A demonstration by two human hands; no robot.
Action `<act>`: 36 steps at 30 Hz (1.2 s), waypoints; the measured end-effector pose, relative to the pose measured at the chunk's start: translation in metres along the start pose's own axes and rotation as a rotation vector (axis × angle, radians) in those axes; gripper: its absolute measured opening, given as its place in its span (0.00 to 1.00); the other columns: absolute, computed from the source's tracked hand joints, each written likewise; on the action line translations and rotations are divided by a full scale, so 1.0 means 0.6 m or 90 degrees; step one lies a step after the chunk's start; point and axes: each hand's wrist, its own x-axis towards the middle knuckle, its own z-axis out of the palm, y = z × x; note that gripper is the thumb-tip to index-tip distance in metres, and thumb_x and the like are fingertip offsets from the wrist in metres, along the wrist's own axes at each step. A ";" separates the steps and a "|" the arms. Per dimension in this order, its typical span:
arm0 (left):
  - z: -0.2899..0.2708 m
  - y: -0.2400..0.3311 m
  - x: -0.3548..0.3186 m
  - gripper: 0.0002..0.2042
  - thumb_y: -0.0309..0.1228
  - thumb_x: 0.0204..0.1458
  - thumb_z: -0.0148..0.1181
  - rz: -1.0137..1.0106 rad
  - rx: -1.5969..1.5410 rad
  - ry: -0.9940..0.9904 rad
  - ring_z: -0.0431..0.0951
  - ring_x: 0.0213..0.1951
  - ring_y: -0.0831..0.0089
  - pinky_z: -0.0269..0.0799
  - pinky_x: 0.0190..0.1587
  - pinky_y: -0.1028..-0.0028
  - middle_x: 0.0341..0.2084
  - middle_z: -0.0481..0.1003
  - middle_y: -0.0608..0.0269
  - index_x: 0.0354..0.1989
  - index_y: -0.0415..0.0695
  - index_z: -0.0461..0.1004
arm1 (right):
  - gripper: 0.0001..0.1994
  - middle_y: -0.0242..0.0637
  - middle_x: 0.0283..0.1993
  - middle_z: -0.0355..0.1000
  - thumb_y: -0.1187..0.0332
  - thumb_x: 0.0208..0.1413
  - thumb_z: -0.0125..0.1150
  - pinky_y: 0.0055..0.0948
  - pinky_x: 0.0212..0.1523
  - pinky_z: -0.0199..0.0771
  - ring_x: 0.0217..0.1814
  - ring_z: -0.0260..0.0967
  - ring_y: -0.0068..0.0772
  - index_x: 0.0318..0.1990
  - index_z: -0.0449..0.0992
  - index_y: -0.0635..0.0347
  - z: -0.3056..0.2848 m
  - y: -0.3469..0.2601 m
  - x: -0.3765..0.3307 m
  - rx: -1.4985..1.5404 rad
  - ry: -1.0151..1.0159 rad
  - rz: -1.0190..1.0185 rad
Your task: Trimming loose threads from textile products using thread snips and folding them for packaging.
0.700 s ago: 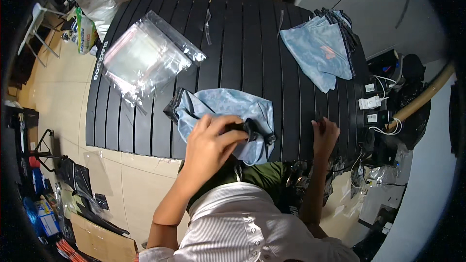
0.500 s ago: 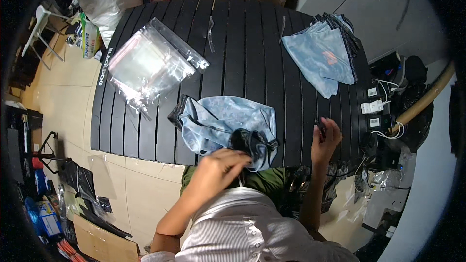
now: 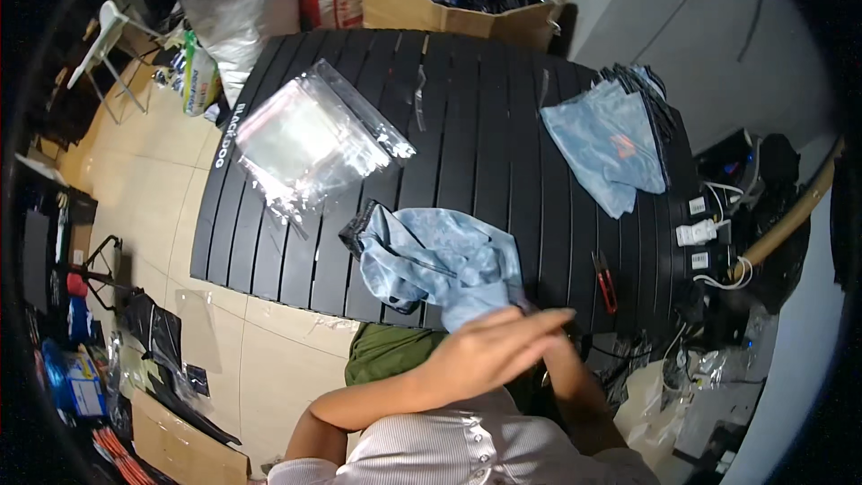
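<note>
A crumpled light-blue denim garment (image 3: 440, 260) lies at the near edge of the black slatted table (image 3: 467, 90), with the left hand (image 3: 489, 350) just before it and over the right hand (image 3: 552, 346). A pile of clear plastic zip bags (image 3: 305, 139) sits behind and to its left. A stack of folded pale-blue denim pieces (image 3: 606, 139) lies far right. Small red-handled snips (image 3: 606, 280) rest right of the garment. A brown cardboard box (image 3: 449, 4) stands behind the table.

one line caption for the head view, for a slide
Left hand over the near end of a light blue denim garment on a black slatted table, clear plastic bags beside it.
</note>
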 end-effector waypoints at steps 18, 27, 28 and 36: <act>0.067 0.050 -0.004 0.14 0.28 0.49 0.53 0.210 -0.449 -0.292 0.73 0.37 0.54 0.70 0.40 0.66 0.35 0.72 0.46 0.44 0.35 0.68 | 0.12 0.35 0.46 0.64 0.59 0.58 0.42 0.29 0.46 0.62 0.44 0.61 0.31 0.45 0.66 0.52 0.173 -0.145 0.347 0.127 -0.096 -0.389; 0.033 0.046 0.004 0.23 0.26 0.40 0.50 0.226 0.154 -0.225 0.69 0.37 0.72 0.69 0.38 0.80 0.27 0.69 0.64 0.50 0.35 0.64 | 0.20 0.35 0.65 0.47 0.52 0.60 0.35 0.37 0.63 0.51 0.64 0.48 0.32 0.59 0.57 0.38 0.122 -0.260 0.423 0.253 0.074 -0.663; 0.031 0.060 0.006 0.23 0.26 0.41 0.50 0.250 0.166 -0.241 0.69 0.38 0.72 0.69 0.38 0.79 0.30 0.69 0.62 0.50 0.35 0.64 | 0.20 0.34 0.65 0.48 0.50 0.60 0.34 0.39 0.62 0.52 0.63 0.49 0.33 0.58 0.57 0.36 0.086 -0.265 0.414 0.231 0.026 -0.672; -0.059 0.026 0.057 0.20 0.20 0.43 0.48 0.004 0.275 -0.215 0.72 0.41 0.55 0.71 0.40 0.69 0.41 0.68 0.50 0.49 0.38 0.64 | 0.16 0.30 0.30 0.65 0.53 0.57 0.40 0.33 0.50 0.55 0.38 0.62 0.28 0.37 0.69 0.53 0.049 -0.242 0.377 0.284 -0.645 -0.547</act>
